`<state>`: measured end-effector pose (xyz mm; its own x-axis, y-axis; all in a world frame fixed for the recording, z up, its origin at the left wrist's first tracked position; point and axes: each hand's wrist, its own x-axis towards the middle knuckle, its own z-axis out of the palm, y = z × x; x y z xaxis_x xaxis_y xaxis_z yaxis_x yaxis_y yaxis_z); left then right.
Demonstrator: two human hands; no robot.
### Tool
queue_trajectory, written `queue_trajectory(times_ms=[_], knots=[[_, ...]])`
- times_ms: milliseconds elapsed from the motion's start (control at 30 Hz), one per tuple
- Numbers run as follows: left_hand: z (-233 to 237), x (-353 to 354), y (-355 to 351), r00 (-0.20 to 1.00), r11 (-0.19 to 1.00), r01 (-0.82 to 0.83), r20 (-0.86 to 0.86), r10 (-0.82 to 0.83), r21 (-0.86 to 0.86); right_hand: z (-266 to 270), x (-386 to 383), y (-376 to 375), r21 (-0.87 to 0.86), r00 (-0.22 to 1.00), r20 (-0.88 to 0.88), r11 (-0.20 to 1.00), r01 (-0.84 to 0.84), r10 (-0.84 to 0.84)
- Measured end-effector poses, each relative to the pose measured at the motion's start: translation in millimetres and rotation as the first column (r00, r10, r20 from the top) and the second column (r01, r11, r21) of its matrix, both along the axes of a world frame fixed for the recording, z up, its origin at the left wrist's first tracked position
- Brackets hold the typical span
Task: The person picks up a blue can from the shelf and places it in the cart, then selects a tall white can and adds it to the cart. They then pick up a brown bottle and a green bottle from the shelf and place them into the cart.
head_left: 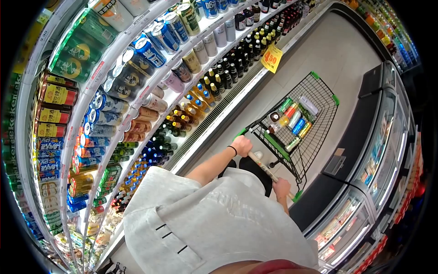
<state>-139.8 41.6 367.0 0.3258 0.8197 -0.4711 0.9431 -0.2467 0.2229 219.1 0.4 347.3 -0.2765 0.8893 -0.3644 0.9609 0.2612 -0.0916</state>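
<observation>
A black wire shopping cart (322,123) with green corner pieces stands in front of me. My left hand (242,145) is wrapped round one end of its pale handle (262,165). Near the handle's other end, my right hand (281,187) is closed on it too. Inside the basket lie several cans and bottles, among them a blue can (299,126), a silver-white can (309,105) and a dark bottle with a white label (274,117). A dark band circles my left wrist. My fingers are only partly visible.
Along the left rise shelves (150,89) packed with beer cans and bottles. A yellow price tag (271,58) marked 4.50 sticks out over the aisle floor (315,50). Glass-topped freezers (374,160) with a dark base line the right side, close to the cart.
</observation>
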Motion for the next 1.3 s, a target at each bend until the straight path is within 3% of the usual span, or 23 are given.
queue_trajectory(times_ms=[367,667,1300], knots=[[10,8,47,0.999,1.000,-0.014,-0.031,0.014,-0.014,-6,9,49,0.011,0.998,0.054,1.000,-0.007,0.007],[11,23,102,0.997,0.997,-0.051,-0.061,0.047,-0.065,-13,25,104,0.039,0.998,-0.055,0.999,-0.013,0.015],[13,35,215,0.994,0.996,-0.082,-0.077,0.078,-0.044,-2,28,221,0.020,0.999,0.021,0.999,-0.038,0.037]])
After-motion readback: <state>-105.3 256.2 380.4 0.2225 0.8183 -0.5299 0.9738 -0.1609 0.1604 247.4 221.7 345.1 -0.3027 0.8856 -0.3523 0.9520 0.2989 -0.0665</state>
